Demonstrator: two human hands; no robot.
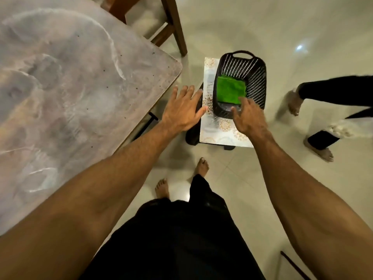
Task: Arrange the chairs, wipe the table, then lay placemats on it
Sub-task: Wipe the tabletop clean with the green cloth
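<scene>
We're looking down at the black basket (pixel 261 76), and everything sits around it. Inside, on its floor, lies the folded green cloth (pixel 230 90), flat and tucked toward the basket's left wall. The basket stands on the patterned placemats (pixel 224 126), which stick out from under it on the left and on the near side. Those in turn rest on a dark stand (pixel 190 136) on the floor.

Both our arms are stretched toward the basket. Our left hand (pixel 182 110) is just left of it, fingers straight and fanned wide, palm down, holding nothing. Its thumb tip lies over the left edge of the placemats, and we cannot tell whether it actually touches. Our right hand (pixel 249 116) is at the basket's near rim, fingers loosely splayed and gripping nothing. The forefinger points at the near corner of the green cloth; contact there is not clear either.

Left of the basket is the table (pixel 80 77), its top under a clear plastic sheet, its rounded corner near our left hand. Beyond the basket to the left stand the legs of a wooden chair (pixel 178 27). Right of the basket, well apart, another person's bare foot (pixel 293 104) is on the tiles.
</scene>
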